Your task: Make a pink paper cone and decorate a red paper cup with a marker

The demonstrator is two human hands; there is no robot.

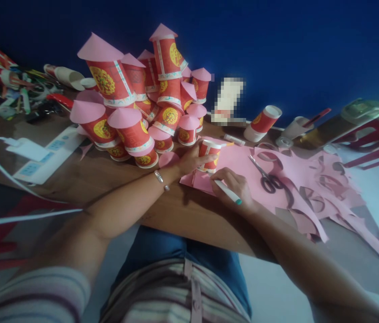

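Note:
A red paper cup (210,154) with a yellow emblem stands on pink paper (236,159), and my left hand (191,159) is wrapped round its left side. In my right hand (231,181) is a white marker (228,192) with a green end; the hand rests on the paper just right of and below the cup. The marker's other end is hidden by my fingers. Scissors (267,177) with dark handles lie on the paper to the right of my right hand.
Many red cups with pink cone tops (130,128) are piled at the left. A white power strip (46,154) lies beyond them. Pink paper scraps (330,188) spread at the right. Behind stand a red-and-white cup (263,123), a white cup holding a red pen (297,128), and a bottle (344,119).

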